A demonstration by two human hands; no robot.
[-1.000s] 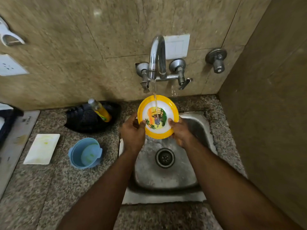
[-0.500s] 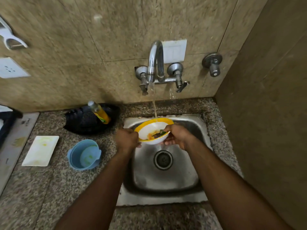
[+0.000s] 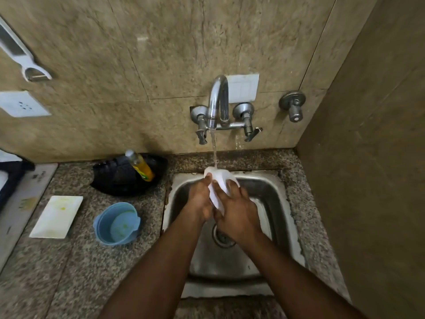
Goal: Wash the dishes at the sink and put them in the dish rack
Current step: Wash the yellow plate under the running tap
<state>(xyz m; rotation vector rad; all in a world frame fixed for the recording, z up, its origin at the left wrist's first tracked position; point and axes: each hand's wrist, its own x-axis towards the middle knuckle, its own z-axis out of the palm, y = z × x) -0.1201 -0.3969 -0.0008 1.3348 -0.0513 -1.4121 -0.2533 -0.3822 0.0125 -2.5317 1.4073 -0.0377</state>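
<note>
Both hands (image 3: 220, 203) grip white bowl (image 3: 218, 180) under tap stream; bowl mostly hidden, blurred.

A plain white underside of a plate (image 3: 219, 184) shows above a dull grey steel sink (image 3: 269, 194). Left of the sink, the speckled grey and brown granite counter (image 3: 69, 272) carries a glossy black ridged tray (image 3: 119, 178) with an orange-yellow soap bottle (image 3: 140, 166), a light blue plastic cup (image 3: 117, 223) and a white rectangular dish (image 3: 57, 216) with faint yellow-green smears. Behind the sink, mottled beige wall tiles (image 3: 115, 54) back a silver chrome tap (image 3: 218, 100) and a white switch plate (image 3: 243, 88).
</note>
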